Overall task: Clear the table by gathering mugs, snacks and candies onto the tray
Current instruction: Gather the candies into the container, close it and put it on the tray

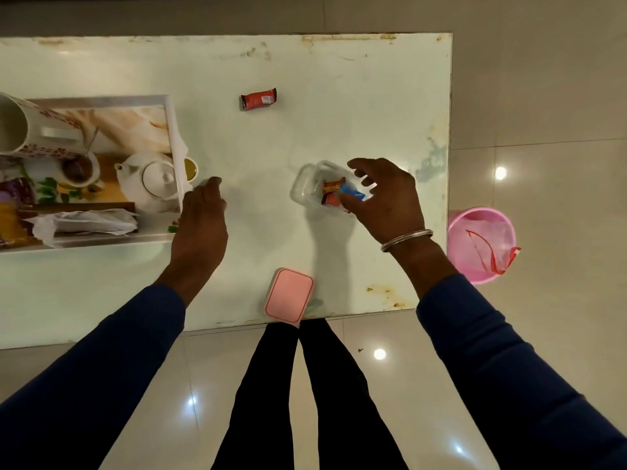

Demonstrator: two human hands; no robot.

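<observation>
A white tray [174, 130] with a printed tea-set picture lies at the table's left. It holds a floral mug [20, 130], snack packets [13, 212] and crumpled paper [84, 222]. My left hand [200, 222] rests curled at the tray's right rim, and what it grips is hidden. A clear plastic box [305, 184] with wrapped candies [332, 189] sits right of centre. My right hand [386, 198] hovers over its right side with fingers spread and fingertips at a blue candy [353, 192]. A red snack packet [259, 99] lies alone farther back.
A pink lid [289, 295] lies at the table's near edge. A small gold-topped round thing [191, 169] peeks out beside the tray rim. A pink bin [481, 244] stands on the floor past the table's right edge. My legs are below the near edge.
</observation>
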